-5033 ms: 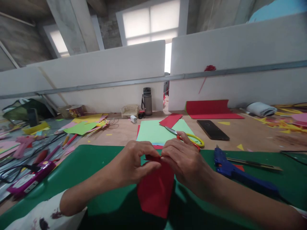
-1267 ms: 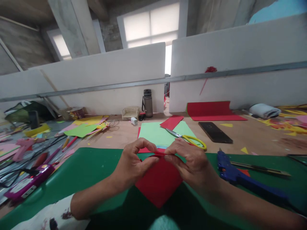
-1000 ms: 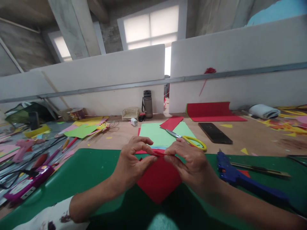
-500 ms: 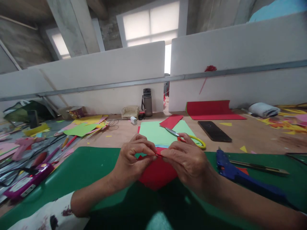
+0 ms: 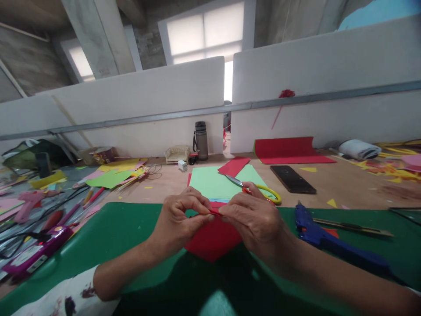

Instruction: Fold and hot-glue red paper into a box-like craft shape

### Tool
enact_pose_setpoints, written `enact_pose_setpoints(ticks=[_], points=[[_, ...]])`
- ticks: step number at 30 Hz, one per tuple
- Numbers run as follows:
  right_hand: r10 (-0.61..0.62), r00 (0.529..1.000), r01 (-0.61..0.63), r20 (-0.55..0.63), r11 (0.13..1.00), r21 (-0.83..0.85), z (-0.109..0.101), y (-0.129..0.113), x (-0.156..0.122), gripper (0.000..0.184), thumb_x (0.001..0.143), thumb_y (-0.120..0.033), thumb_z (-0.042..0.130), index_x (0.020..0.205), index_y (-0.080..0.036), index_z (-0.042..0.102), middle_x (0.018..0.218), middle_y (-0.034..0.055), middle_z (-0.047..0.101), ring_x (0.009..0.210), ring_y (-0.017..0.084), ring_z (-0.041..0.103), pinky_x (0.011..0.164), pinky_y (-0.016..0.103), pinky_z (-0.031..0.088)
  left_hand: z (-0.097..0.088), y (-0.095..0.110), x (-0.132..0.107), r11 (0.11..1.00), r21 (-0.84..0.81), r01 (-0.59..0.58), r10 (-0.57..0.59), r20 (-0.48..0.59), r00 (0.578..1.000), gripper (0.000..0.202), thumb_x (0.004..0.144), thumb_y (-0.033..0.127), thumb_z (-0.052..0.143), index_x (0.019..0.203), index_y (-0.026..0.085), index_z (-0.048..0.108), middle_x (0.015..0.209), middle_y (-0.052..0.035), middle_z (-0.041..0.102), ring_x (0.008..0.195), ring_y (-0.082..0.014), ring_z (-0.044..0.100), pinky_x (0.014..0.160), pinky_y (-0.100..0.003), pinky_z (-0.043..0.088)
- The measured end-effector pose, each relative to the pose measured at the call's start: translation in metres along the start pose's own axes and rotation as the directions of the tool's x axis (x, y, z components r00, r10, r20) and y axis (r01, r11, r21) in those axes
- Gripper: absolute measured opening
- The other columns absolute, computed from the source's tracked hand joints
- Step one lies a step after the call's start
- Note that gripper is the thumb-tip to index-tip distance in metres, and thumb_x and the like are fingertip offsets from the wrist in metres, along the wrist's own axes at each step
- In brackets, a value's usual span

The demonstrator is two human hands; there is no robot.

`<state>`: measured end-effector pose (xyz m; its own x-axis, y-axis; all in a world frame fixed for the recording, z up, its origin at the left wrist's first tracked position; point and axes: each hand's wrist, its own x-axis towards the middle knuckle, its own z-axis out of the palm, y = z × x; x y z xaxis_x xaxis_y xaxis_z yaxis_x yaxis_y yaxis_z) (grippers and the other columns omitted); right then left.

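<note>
Down comes the index finger of the left hand, raised a second ago, now pinching the far edge of the red sheet against the thumb. That sheet, between the hands over the green mat, has its near corner drawn up farther; more of it seems taken into a narrow fold or roll, can't tell which. Rightward, the right hand pinches the same edge, just beside the left, scissors beyond it, blue glue gun farther right.
</note>
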<state>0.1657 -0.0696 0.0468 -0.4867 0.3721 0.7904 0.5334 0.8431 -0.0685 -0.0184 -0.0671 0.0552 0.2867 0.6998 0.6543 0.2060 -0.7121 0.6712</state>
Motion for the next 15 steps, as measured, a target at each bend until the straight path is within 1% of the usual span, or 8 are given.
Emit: enact_pose_setpoints(ticks=[3, 6, 12, 15], points=[[-0.013, 1.0, 0.014, -0.026, 0.999, 0.031, 0.0, 0.0005, -0.0005, 0.022, 0.083, -0.002, 0.047, 0.077, -0.017, 0.063, 0.067, -0.0004, 0.063, 0.062, 0.012, 0.056, 0.091, 0.04, 0.034, -0.0005, 0.0006, 0.0, 0.999, -0.016, 0.034, -0.034, -0.002, 0.999, 0.013, 0.067, 0.006, 0.069, 0.059, 0.015, 0.065, 0.066, -0.0039, 0.064, 0.066, -0.0142, 0.059, 0.062, -0.028, 0.048], [-0.014, 1.0, 0.016, -0.024, 0.998, 0.053, 0.0008, 0.0014, -0.0011, 0.024, 0.082, -0.001, 0.047, 0.076, -0.018, 0.062, 0.069, -0.0005, 0.063, 0.062, 0.012, 0.055, 0.092, 0.04, 0.033, -0.0008, 0.0008, -0.0004, 0.998, -0.027, 0.052, -0.053, -0.019, 0.998, 0.014, 0.067, 0.007, 0.069, 0.057, 0.014, 0.062, 0.064, -0.0033, 0.063, 0.064, -0.0138, 0.058, 0.061, -0.027, 0.047], [0.024, 1.0, -0.023, -0.012, 0.996, 0.09, 0.0007, -0.0006, 0.0009, 0.024, 0.083, -0.002, 0.048, 0.072, -0.017, 0.062, 0.067, -0.0007, 0.064, 0.06, 0.011, 0.055, 0.093, 0.039, 0.032, 0.0003, -0.0005, -0.0016, 0.997, -0.066, 0.042, -0.044, -0.025, 0.999, 0.017, 0.069, 0.008, 0.067, 0.056, 0.014, 0.057, 0.064, -0.0022, 0.061, 0.065, -0.0134, 0.058, 0.062, -0.026, 0.047], [0.037, 0.999, -0.037, -0.002, 0.995, 0.091, 0.0016, -0.0017, 0.0011, 0.024, 0.085, -0.005, 0.047, 0.072, -0.016, 0.063, 0.066, -0.0003, 0.064, 0.061, 0.011, 0.056, 0.093, 0.039, 0.03, 0.0001, 0.0015, -0.0024, 0.99, -0.036, 0.136, -0.137, -0.028, 0.99, 0.013, 0.068, 0.007, 0.066, 0.063, 0.014, 0.057, 0.066, -0.0005, 0.061, 0.065, -0.0123, 0.057, 0.062, -0.024, 0.046]])
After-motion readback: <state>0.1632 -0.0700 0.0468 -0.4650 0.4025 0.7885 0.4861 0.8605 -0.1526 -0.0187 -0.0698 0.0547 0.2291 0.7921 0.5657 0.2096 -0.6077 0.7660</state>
